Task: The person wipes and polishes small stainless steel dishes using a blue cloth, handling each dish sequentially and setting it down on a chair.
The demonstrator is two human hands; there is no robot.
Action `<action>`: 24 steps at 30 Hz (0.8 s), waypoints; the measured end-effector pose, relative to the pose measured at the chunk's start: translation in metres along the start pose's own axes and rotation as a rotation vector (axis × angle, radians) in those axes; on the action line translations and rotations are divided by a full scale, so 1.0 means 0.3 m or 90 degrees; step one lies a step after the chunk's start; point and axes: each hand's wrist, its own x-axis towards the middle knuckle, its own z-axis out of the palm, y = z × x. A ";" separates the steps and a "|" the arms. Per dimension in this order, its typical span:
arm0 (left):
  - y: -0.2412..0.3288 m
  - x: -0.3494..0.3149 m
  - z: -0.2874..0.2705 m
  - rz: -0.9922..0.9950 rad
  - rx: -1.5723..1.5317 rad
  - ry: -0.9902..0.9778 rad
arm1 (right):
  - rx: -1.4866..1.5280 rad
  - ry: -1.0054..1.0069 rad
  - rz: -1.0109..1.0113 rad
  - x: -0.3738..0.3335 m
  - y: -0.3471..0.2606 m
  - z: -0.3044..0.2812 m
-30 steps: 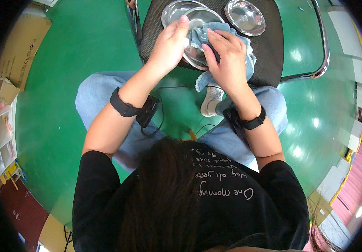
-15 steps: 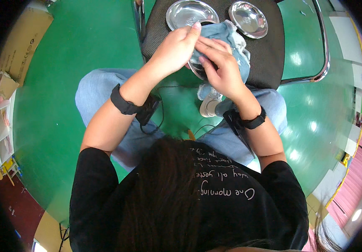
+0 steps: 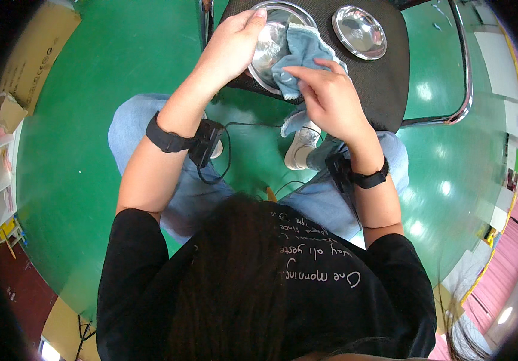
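My left hand (image 3: 232, 45) grips the left rim of a shiny round metal plate (image 3: 266, 54), thumb on top, and tilts it over the chair's front edge. A blue-grey cloth (image 3: 304, 48) with a pale frilly edge lies across the right part of this plate. My right hand (image 3: 328, 90) has its fingers on the cloth, index finger stretched toward the plate's middle; some fingertips are hidden in the folds. A second metal plate (image 3: 360, 33) rests on the seat to the right. Another metal rim shows just behind the held plate.
The black mesh chair seat (image 3: 379, 90) has a chrome armrest (image 3: 460, 111) on its right. My knees are on both sides, with a black cable (image 3: 230, 150) hanging between them. A cardboard box (image 3: 45, 54) and a white shelf (image 3: 0, 174) stand at the left.
The held plate has turned its shiny inner face up and moved slightly left with my left hand. My right hand has drawn apart from my left, and the cloth lies more spread out.
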 end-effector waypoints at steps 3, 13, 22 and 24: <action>-0.001 -0.001 -0.004 -0.018 0.018 -0.028 | -0.110 0.009 0.040 -0.005 0.015 0.007; 0.062 -0.063 0.051 -0.187 -0.053 -0.154 | 0.073 0.096 -0.040 0.013 0.026 0.070; 0.054 -0.037 0.007 -0.110 0.048 -0.107 | 0.347 0.017 -0.101 0.024 -0.019 0.059; 0.029 -0.021 -0.005 -0.055 0.069 -0.085 | 0.383 -0.033 -0.074 0.030 -0.034 0.035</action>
